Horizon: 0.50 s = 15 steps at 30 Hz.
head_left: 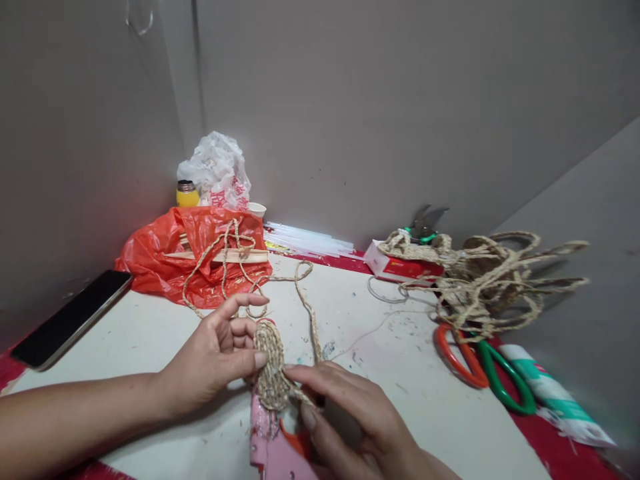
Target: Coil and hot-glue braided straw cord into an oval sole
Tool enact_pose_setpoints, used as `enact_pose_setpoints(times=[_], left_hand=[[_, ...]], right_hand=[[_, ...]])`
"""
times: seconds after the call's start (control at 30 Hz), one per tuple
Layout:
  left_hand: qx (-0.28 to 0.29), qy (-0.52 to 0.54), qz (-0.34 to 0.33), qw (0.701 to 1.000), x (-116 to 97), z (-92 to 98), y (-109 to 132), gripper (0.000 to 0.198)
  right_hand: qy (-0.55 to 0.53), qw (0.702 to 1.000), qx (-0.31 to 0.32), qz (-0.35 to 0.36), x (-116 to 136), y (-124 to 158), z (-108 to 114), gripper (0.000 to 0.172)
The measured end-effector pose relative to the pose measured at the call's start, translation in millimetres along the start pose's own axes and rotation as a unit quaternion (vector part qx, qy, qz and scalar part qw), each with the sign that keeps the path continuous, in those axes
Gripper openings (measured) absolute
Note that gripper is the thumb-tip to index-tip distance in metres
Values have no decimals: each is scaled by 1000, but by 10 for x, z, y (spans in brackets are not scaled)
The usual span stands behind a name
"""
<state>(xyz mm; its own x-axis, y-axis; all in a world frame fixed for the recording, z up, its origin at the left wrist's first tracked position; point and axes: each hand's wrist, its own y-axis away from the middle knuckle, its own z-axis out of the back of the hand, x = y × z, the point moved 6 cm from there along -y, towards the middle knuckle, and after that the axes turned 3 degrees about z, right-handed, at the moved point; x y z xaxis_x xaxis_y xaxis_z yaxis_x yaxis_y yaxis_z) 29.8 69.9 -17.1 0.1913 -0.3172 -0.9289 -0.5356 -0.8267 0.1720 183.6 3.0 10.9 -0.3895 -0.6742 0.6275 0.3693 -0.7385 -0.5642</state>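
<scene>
My left hand (pixel 225 350) is closed on an oval coil of braided straw cord (pixel 270 360), thumb on its face, index finger raised. At the coil's right edge, my right hand (pixel 355 420) pinches the loose end of the braided cord (pixel 299 392) between thumb and fingers. Below the coil lies a pink glue gun (pixel 273 447) with an orange trigger, partly hidden by the coil and my right hand. More of the cord (pixel 311 310) runs from behind my right hand back across the white board to a red plastic bag (pixel 155 257).
A phone (pixel 73 320) lies at left. Behind are a yellow bottle (pixel 187 195), a white plastic bag (pixel 215 167) and clear glue sticks (pixel 310 239). To the right are a heap of braided cord (pixel 485 280), scissors with orange and green handles (pixel 507 380) and a white-green roll (pixel 555 393).
</scene>
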Motion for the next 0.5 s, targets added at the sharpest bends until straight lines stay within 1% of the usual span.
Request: enact_pose_setpoints(times=[0.1,0.2,0.37,0.5], left_hand=[[-5,-12,6,1000,25,18,1,58],[-7,-14,10,1000,41,20,-2,56],[-5,-7,13,1000,52,6,-26,53],[-9,7,21,1000,41,5,-47,53]], right_hand=[[18,1000,-3,9,-29,-2,-29,39],[6,1000,6,19,-54,0,-60,43],[-15,1000,11,16,-51,12,-60,40],[-20,1000,-7,13,7,1,-18,49]])
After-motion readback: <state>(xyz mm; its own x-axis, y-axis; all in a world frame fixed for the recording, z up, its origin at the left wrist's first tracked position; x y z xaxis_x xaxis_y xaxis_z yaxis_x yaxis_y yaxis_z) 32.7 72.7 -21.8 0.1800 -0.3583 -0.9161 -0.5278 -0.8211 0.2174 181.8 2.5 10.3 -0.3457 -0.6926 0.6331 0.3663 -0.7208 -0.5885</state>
